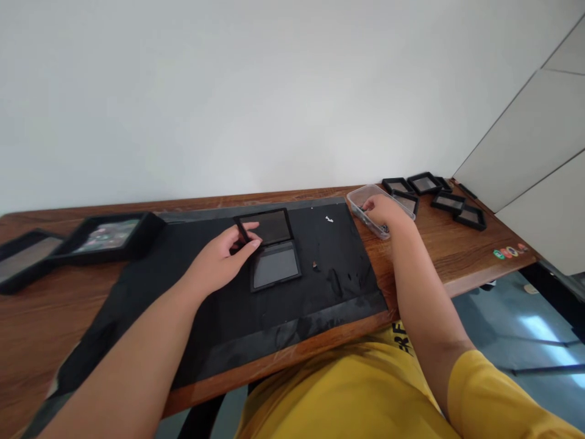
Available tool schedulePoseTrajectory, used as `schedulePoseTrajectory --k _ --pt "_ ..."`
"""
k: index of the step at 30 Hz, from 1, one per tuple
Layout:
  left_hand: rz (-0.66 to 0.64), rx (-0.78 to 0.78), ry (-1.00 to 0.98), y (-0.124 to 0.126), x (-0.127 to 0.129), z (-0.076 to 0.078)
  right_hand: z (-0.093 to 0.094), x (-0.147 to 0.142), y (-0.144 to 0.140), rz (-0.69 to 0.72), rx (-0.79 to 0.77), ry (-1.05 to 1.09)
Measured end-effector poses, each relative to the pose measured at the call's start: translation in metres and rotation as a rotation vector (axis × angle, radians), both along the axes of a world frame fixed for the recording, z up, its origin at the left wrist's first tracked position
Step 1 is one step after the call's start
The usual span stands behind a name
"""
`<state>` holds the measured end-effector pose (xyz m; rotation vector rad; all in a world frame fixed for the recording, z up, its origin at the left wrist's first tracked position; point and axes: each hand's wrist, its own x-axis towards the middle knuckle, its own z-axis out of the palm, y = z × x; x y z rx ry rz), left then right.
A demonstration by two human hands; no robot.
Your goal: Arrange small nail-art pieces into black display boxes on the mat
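Observation:
My left hand (pixel 226 251) grips the left edge of a black frame with a clear window (pixel 270 225), thumb and fingers on either side. The frame is tilted up. At its lower edge lies a second black frame with a grey panel (pixel 275 267), flat on the black mat (pixel 228 332); whether the two are joined I cannot tell. On the right, my right hand (pixel 382 210) reaches into a clear plastic container (pixel 364 194) that holds small dark pieces. Its fingers are bent together among them, and what they pinch is too small to make out.
Two larger black box frames (pixel 107 236) stand on the wooden table (pixel 27 323) at the left. Several small black frames (pixel 424 183) are grouped at the far right. A white scrap (pixel 329 219) and a tiny brownish bit (pixel 315 265) lie on the mat. A wall rises behind.

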<state>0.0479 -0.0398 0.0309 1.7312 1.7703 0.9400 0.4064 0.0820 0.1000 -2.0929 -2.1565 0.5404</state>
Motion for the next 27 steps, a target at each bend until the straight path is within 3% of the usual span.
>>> schedulePoseTrajectory --k 19,27 --pt "0.034 0.056 0.068 0.0043 -0.0080 -0.0080 -0.0015 0.0064 0.0060 -0.110 0.244 0.124" --pt "0.047 0.090 0.054 0.0060 -0.0091 -0.0081 0.0005 0.0070 0.0078 -0.056 0.303 0.681"
